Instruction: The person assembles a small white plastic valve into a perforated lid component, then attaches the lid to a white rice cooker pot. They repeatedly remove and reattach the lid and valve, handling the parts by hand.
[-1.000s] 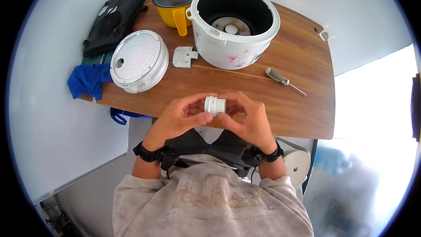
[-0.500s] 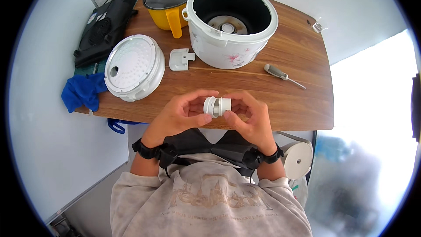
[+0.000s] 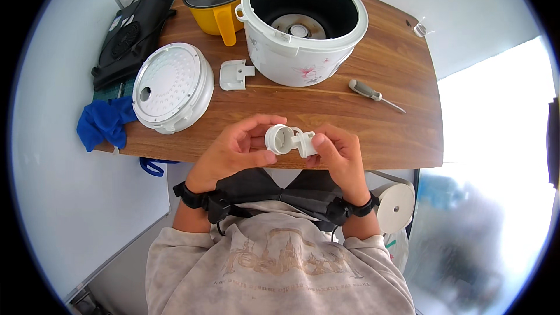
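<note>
Head view: left fingers (image 3: 263, 158) grip a white cup (image 3: 279, 140), right fingers (image 3: 327, 147) a partly hidden fitting (image 3: 305, 144).

The left hand (image 3: 236, 153) holds a small white cup (image 3: 280, 139) between thumb and fingers, its open end turned to the right. The right hand (image 3: 343, 157) pinches a smaller white cap (image 3: 305, 144) just beside it; whether the two pieces touch is hard to tell. Beyond them on the desk (image 3: 402, 146) stands an open white cooker (image 3: 286, 61) with a dark inside, between a yellow pot (image 3: 205, 21) and a grey-handled screwdriver (image 3: 364, 88). A white bracket (image 3: 233, 76), a round white lid (image 3: 169, 84) and a blue cloth (image 3: 104, 123) lie toward the left.
</note>
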Demonstrator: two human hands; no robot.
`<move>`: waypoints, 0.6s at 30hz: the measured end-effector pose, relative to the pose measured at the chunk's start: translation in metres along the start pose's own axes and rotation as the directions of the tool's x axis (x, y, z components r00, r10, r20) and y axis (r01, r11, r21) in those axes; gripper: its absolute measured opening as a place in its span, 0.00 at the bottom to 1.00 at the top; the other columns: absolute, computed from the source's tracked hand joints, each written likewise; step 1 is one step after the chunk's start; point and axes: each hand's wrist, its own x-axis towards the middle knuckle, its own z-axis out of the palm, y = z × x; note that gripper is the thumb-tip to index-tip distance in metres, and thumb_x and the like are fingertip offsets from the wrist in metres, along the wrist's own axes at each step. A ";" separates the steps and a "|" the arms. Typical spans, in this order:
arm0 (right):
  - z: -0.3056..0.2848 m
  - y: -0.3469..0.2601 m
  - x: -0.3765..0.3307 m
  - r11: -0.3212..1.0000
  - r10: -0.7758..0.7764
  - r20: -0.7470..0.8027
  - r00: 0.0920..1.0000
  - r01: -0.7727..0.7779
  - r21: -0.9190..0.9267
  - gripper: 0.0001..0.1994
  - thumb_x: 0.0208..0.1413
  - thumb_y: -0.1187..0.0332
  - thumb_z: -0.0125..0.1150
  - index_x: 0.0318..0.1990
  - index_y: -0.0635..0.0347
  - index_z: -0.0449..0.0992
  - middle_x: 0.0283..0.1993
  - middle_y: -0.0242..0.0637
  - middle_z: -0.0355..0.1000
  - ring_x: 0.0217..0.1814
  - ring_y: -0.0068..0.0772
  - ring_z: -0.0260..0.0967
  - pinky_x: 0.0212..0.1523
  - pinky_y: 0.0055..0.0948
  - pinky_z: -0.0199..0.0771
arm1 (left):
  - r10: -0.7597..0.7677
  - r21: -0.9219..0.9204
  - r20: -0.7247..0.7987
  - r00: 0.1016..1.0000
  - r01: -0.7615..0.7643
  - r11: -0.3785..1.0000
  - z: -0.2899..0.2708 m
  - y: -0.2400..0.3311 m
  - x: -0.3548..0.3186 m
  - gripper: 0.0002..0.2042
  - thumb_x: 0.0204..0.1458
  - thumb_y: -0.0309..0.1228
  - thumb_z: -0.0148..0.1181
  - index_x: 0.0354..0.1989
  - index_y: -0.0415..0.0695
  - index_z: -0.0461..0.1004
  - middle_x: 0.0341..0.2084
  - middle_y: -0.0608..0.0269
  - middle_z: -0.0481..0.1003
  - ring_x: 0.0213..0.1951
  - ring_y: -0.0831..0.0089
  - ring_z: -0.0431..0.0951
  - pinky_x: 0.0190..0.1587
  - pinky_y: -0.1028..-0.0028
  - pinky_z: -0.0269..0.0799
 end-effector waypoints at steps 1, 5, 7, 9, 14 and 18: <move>-0.001 0.000 0.000 0.999 0.010 0.025 1.000 -0.011 0.052 0.15 0.67 0.60 0.58 0.36 0.66 0.78 0.28 0.33 0.76 0.28 0.16 0.71 0.29 0.19 0.72 | -0.022 -0.033 0.000 1.000 0.022 0.999 -0.001 0.000 0.000 0.32 0.49 0.28 0.69 0.65 0.41 0.65 0.53 0.59 0.74 0.53 0.72 0.76 0.51 0.74 0.78; -0.004 0.001 -0.001 0.991 0.000 0.086 0.996 -0.012 0.135 0.17 0.69 0.58 0.53 0.36 0.64 0.78 0.28 0.30 0.75 0.27 0.16 0.69 0.30 0.19 0.70 | -0.060 -0.082 -0.003 0.998 0.060 0.995 -0.008 -0.001 -0.002 0.34 0.50 0.29 0.68 0.67 0.42 0.63 0.56 0.56 0.74 0.55 0.67 0.77 0.49 0.73 0.81; -0.004 0.000 0.000 0.991 -0.020 0.109 0.994 0.005 0.132 0.17 0.69 0.58 0.53 0.36 0.64 0.78 0.28 0.30 0.75 0.27 0.16 0.69 0.30 0.19 0.70 | -0.048 -0.068 0.008 0.999 0.049 0.996 -0.009 -0.003 -0.002 0.34 0.50 0.28 0.67 0.67 0.42 0.63 0.57 0.55 0.74 0.55 0.66 0.78 0.49 0.72 0.81; -0.004 -0.002 0.001 0.993 -0.022 0.121 0.992 0.008 0.118 0.17 0.69 0.59 0.52 0.36 0.64 0.78 0.29 0.30 0.75 0.28 0.16 0.69 0.30 0.19 0.70 | -0.030 -0.057 0.036 0.999 0.032 0.998 -0.010 -0.005 -0.001 0.33 0.50 0.28 0.67 0.67 0.41 0.64 0.56 0.55 0.74 0.55 0.66 0.78 0.50 0.72 0.81; -0.004 0.001 0.000 0.993 -0.015 0.126 0.992 0.000 0.118 0.15 0.69 0.60 0.53 0.38 0.64 0.78 0.30 0.31 0.75 0.29 0.16 0.69 0.31 0.18 0.70 | -0.063 -0.041 0.040 0.997 0.064 0.997 -0.008 -0.001 0.001 0.31 0.51 0.25 0.64 0.66 0.41 0.64 0.56 0.57 0.73 0.55 0.68 0.77 0.51 0.71 0.80; -0.005 -0.001 -0.001 0.988 0.046 0.110 0.993 -0.062 0.142 0.12 0.66 0.64 0.56 0.45 0.65 0.76 0.35 0.32 0.76 0.31 0.17 0.70 0.35 0.19 0.73 | -0.081 -0.006 0.015 0.997 0.081 0.997 -0.003 0.002 0.000 0.31 0.51 0.24 0.63 0.66 0.40 0.65 0.55 0.59 0.73 0.53 0.71 0.76 0.52 0.72 0.79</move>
